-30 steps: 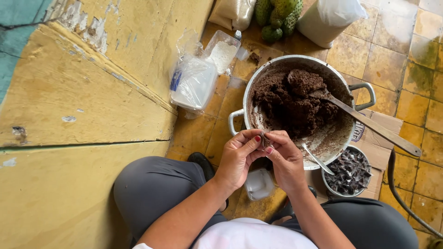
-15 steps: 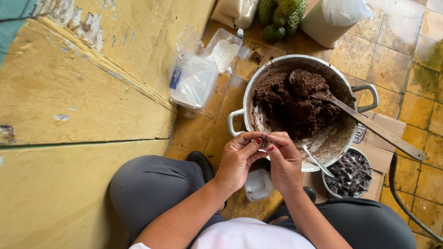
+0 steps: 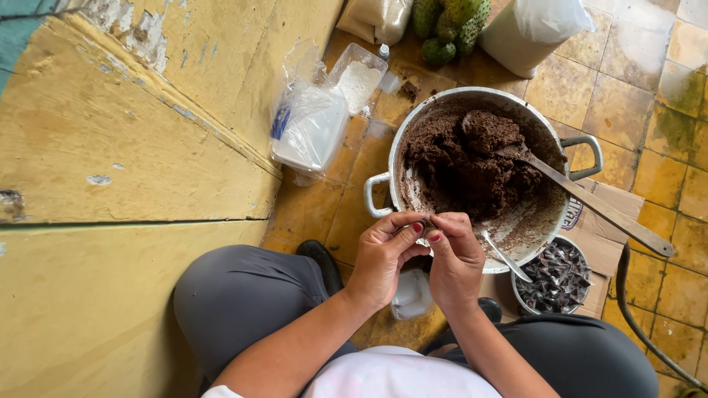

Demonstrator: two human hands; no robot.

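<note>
Pinching a small dark piece [image 3: 425, 223] between the fingertips of both hands, just over the near rim of a large metal pot [image 3: 383, 158]. Left hand [image 3: 383, 254] and right hand [image 3: 455, 258] pressed close together, thumbs and forefingers clamped on the piece, most of it hidden by the fingers and too small to make out further. Held above the knees, at the pot's edge nearest the body.

Filling the pot: a coarse dark brown mass [image 3: 472, 158], heaped toward the far side, with smears on the inner wall. Resting in it, a long wooden spoon [image 3: 597, 206], handle slanting out over the right rim. Lying against the near inner wall, a small metal spoon [image 3: 505, 256].

Standing just beside the pot at right, on flattened cardboard [image 3: 601, 199], a smaller round bowl [image 3: 557, 276] full of dark folded cones. Sitting below the hands, between the knees, a small white container [image 3: 411, 295].

Lying farther out at left, against a yellow painted wall [image 3: 110, 147] with flaking paint, a clear plastic bag [image 3: 306, 125] and a clear tub of white powder [image 3: 358, 81]. Grouped at the top edge, green knobbly fruit [image 3: 450, 26] and a pale sack [image 3: 531, 29], all on worn yellow floor tiles [image 3: 664, 162].
</note>
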